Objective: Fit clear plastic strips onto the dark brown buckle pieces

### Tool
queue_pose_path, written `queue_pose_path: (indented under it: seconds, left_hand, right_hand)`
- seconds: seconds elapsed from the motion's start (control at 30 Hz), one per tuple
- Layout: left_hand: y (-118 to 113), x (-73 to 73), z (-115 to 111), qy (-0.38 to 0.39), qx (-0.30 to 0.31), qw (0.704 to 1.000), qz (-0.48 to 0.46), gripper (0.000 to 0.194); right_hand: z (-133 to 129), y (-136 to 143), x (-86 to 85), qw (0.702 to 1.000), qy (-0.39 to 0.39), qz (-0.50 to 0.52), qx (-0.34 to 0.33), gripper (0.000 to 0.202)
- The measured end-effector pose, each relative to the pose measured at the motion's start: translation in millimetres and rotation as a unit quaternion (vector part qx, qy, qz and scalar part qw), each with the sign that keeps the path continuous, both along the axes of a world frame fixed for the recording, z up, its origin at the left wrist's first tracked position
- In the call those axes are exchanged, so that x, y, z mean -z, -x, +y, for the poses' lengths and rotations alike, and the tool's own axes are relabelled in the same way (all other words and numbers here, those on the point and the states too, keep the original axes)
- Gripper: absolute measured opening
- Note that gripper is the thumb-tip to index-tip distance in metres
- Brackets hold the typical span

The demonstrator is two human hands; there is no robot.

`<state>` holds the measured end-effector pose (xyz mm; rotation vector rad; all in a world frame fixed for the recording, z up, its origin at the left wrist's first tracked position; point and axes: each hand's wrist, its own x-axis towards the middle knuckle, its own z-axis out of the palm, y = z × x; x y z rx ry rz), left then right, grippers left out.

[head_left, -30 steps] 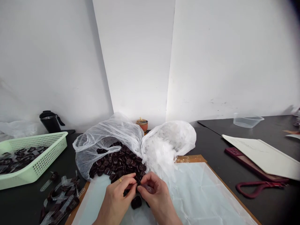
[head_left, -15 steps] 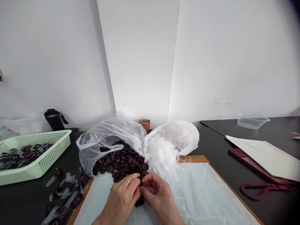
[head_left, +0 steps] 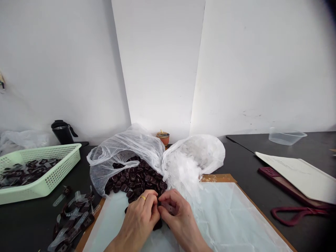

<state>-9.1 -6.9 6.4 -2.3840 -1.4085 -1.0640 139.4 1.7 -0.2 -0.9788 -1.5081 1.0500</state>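
Note:
My left hand (head_left: 139, 215), with a gold ring on one finger, is closed in a pinch on a small dark brown plastic piece (head_left: 159, 203), mostly covered by the fingers. Meeting it fingertip to fingertip, my right hand (head_left: 180, 217) pinches a clear plastic strip (head_left: 170, 209) with holes in it. Another dark piece (head_left: 158, 225) shows just below the fingers. Beyond my hands, a heap of glossy dark brown slotted pieces (head_left: 143, 178) spills from a clear bag (head_left: 105, 157). To its right, clear strips (head_left: 185, 171) spread out of a white bag (head_left: 215, 154).
Pale sheeting (head_left: 231, 217) covers a brown board (head_left: 220, 177). At left are a green basket (head_left: 52, 180) of joined pieces, a loose pile (head_left: 73, 217) and a black tumbler (head_left: 62, 133). At right lie scissors (head_left: 288, 215), a notebook (head_left: 296, 175) and a clear tub (head_left: 286, 137).
Both hands stay together at nearly the same spot. More of the clear strip now shows between my right fingers. The view has shifted slightly.

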Motion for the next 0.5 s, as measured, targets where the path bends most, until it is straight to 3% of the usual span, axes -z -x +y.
queue_pose_path:
  seconds: [0.3,0.5]
  left_hand:
    - [-7.0,-0.3,-5.2,0.111,0.001,0.992,-0.059,0.022]
    - [-5.7,-7.6,-7.7,0.176,-0.014,0.981,-0.087,0.024]
  right_hand:
    - [-2.8,-1.0,-9.5,0.998,-0.053,-0.016,-0.001,0.025]
    - [1.8,-7.6,-8.1,0.994,-0.06,-0.092,-0.024,0.024]
